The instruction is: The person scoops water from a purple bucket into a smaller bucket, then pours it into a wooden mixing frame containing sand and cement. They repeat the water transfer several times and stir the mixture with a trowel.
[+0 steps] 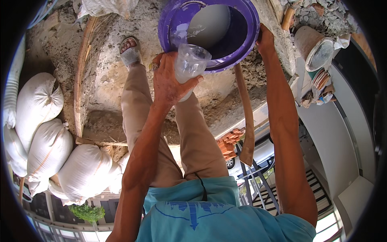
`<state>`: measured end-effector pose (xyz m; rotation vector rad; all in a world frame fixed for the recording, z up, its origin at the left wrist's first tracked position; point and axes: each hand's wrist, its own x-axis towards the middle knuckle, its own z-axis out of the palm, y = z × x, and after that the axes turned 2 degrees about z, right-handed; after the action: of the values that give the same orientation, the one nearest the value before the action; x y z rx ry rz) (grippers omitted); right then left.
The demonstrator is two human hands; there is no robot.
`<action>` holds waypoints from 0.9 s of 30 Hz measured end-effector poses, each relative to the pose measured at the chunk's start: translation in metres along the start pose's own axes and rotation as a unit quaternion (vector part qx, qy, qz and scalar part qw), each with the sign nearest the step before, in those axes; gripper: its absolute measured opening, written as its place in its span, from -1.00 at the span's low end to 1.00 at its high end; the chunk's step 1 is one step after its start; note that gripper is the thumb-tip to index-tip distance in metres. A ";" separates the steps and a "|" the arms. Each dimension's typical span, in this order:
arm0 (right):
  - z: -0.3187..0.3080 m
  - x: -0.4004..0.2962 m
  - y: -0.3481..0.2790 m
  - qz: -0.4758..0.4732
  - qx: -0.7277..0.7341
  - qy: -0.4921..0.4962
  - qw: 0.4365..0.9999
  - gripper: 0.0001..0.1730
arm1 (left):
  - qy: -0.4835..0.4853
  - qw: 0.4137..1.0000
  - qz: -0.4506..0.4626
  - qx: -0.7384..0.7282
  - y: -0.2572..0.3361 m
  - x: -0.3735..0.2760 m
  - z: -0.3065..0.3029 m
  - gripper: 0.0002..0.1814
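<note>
A purple plastic bucket [208,68] is tilted, its mouth facing me, with whitish liquid inside. At its right rim, my right hand [266,39] grips the edge, the fingers partly hidden behind it. My left hand [169,78] is at the lower left rim, with a clear plastic cup [192,65] between thumb and palm; its fingers reach behind the bucket's edge. The cup's mouth is beside the rim. Below the bucket, a wooden tool handle [245,115] slants downward, its upper end hidden behind the bucket.
Filled white sacks [45,148] are piled at the left beside a wooden board [82,75]. My sandalled foot [130,51] stands on rough, stained ground. At the right lie a cylindrical container [313,45] and broken rubble [323,18]. Stacked red bricks [228,142] appear beyond my legs.
</note>
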<state>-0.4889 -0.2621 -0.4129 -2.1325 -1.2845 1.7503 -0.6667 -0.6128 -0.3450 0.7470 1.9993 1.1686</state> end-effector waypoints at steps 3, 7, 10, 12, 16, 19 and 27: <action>0.010 -0.001 0.000 0.005 0.026 0.044 0.999 -0.78 | 0.006 1.000 0.002 -0.006 -0.001 -0.001 0.000 -0.20; 0.030 -0.011 -0.006 0.013 0.059 0.121 0.991 -0.76 | -0.023 0.999 -0.031 0.002 0.006 0.002 -0.005 -0.24; 0.014 -0.021 -0.010 -0.125 -0.258 0.058 0.956 -0.80 | -0.024 0.999 -0.023 0.003 0.006 0.002 -0.005 -0.24; 0.004 -0.032 -0.009 -0.179 -0.306 0.078 0.932 -0.84 | -0.014 1.000 -0.013 -0.002 0.009 0.004 -0.005 -0.23; 0.023 -0.091 -0.013 -0.272 -0.165 0.119 0.941 -0.86 | -0.031 0.997 -0.061 -0.043 0.010 0.002 -0.011 -0.23; 0.047 -0.162 -0.014 -0.231 -0.158 -0.109 0.954 -0.84 | -0.011 0.992 -0.091 -0.081 0.019 -0.001 -0.014 -0.23; 0.091 -0.256 0.013 -0.057 -0.004 -0.315 0.947 0.29 | 0.015 0.952 -0.207 -0.225 0.079 0.025 -0.011 -0.30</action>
<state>-0.5546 -0.4739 -0.2557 -1.4940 -1.4908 2.4770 -0.6797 -0.5650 -0.2777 0.0734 1.7028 1.3073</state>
